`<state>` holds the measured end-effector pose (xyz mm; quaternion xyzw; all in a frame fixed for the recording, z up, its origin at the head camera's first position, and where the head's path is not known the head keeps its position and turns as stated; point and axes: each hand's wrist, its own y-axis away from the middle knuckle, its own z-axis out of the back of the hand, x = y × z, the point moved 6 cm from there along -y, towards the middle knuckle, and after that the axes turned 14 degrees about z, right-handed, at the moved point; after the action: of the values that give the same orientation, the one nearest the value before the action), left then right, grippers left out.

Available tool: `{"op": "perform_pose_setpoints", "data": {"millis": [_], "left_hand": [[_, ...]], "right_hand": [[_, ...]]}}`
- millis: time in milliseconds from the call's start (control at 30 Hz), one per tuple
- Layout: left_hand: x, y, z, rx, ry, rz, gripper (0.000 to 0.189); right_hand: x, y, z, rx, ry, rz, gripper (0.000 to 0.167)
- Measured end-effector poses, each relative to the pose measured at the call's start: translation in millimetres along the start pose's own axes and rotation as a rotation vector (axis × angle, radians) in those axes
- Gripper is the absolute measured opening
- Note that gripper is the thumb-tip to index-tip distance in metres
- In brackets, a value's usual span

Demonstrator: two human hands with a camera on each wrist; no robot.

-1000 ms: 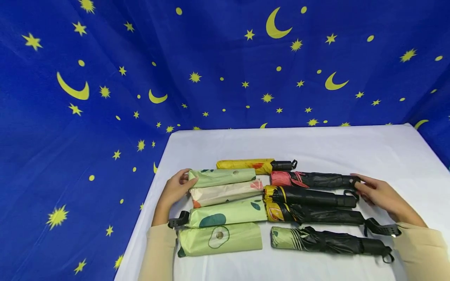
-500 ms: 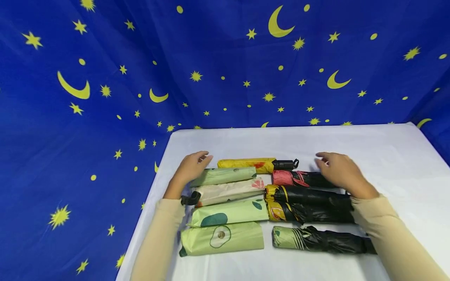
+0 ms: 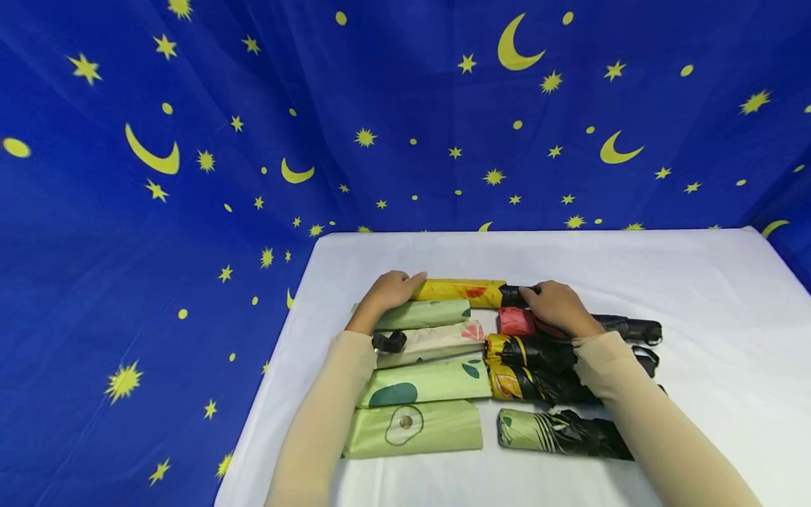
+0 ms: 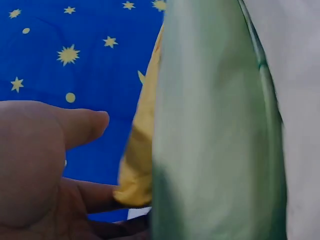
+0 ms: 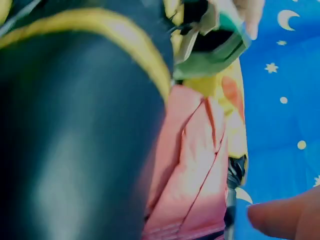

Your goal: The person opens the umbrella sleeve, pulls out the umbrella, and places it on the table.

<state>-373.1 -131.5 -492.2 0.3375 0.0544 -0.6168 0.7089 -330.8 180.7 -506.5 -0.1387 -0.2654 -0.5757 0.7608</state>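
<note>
A folded yellow umbrella (image 3: 459, 291) with a black handle (image 3: 512, 296) lies across the back of the group. Its left end is touched by my left hand (image 3: 388, 290); in the left wrist view the thumb stands straight and apart from the yellow tip (image 4: 136, 175). My right hand (image 3: 557, 306) is at the handle end, over the red-and-black folded umbrella (image 3: 516, 322). Seen from the right wrist, the right thumb (image 5: 280, 217) is straight, a little away from the handle. A light green sleeve (image 3: 437, 314) lies under my left wrist.
Left column: a cream sleeve (image 3: 437, 343), a leaf-print green sleeve (image 3: 437, 380) and an avocado-print sleeve (image 3: 437, 429). Right column: two yellow-and-black umbrellas (image 3: 538, 352) and a green-and-black one (image 3: 570, 433). All lie on a white-covered table (image 3: 728, 338) before a blue star-print cloth (image 3: 405, 84).
My left hand has gone from the light green sleeve's end to the yellow umbrella's left end. My right hand has left the red-and-black umbrella's handle and moved left to the yellow one's handle.
</note>
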Motion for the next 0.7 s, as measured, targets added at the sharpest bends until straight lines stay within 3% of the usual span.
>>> {"op": "perform_pose_setpoints", "data": {"millis": [100, 233, 367, 467, 533, 600, 700], "left_hand": [[-9.9, 1.7, 8.1, 0.0, 0.131, -0.042, 0.062], [-24.6, 16.0, 32.3, 0.013, 0.433, -0.127, 0.053], [-37.8, 42.8, 59.8, 0.045, 0.734, -0.251, 0.053], [-46.6, 72.2, 67.7, 0.094, 0.907, -0.405, 0.047], [-49.4, 95.4, 67.2, 0.128, 0.977, -0.516, 0.046], [-49.2, 119.8, 65.4, 0.147, 1.004, -0.612, 0.048], [-46.5, 152.2, 65.0, 0.125, 0.998, -0.724, 0.051]], "right_hand": [[-6.2, 4.7, 4.5, -0.056, -0.126, -0.032, 0.072], [-4.3, 13.3, 23.5, -0.229, -0.404, -0.018, 0.077], [17.9, 26.1, 59.2, -0.455, -0.894, 0.131, 0.06], [41.6, 47.5, 87.2, -0.558, -1.172, 0.3, 0.038], [55.5, 68.5, 101.3, -0.593, -1.217, 0.401, 0.031], [67.0, 90.5, 110.8, -0.616, -1.193, 0.484, 0.029], [79.5, 118.6, 117.7, -0.629, -1.15, 0.581, 0.03]]}}
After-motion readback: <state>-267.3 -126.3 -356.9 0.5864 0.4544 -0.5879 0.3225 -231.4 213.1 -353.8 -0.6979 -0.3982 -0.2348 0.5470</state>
